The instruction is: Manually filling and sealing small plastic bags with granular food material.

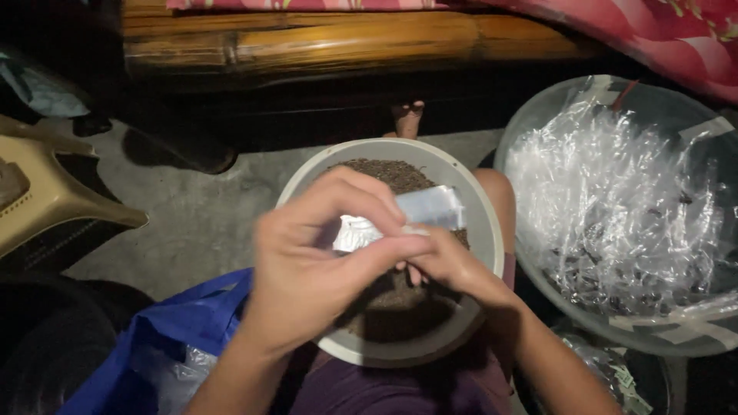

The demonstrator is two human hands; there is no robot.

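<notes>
A bowl (483, 230) of small seeds (388, 175) rests on the person's lap. Right of it sits a basin (538, 115) holding plastic packets (615, 207). A bag (184, 323) lies left on the floor (192, 215), a bamboo bench (346, 42) beyond.

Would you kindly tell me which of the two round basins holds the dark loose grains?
The smaller grey basin on the person's lap, under both hands, holds them; the larger basin to the right is filled with clear plastic packets.

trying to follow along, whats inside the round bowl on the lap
The round bowl holds a heap of small dark grains. Both hands hold a small clear packet above it, hiding the bowl's middle, and shadow covers the near part.
</notes>
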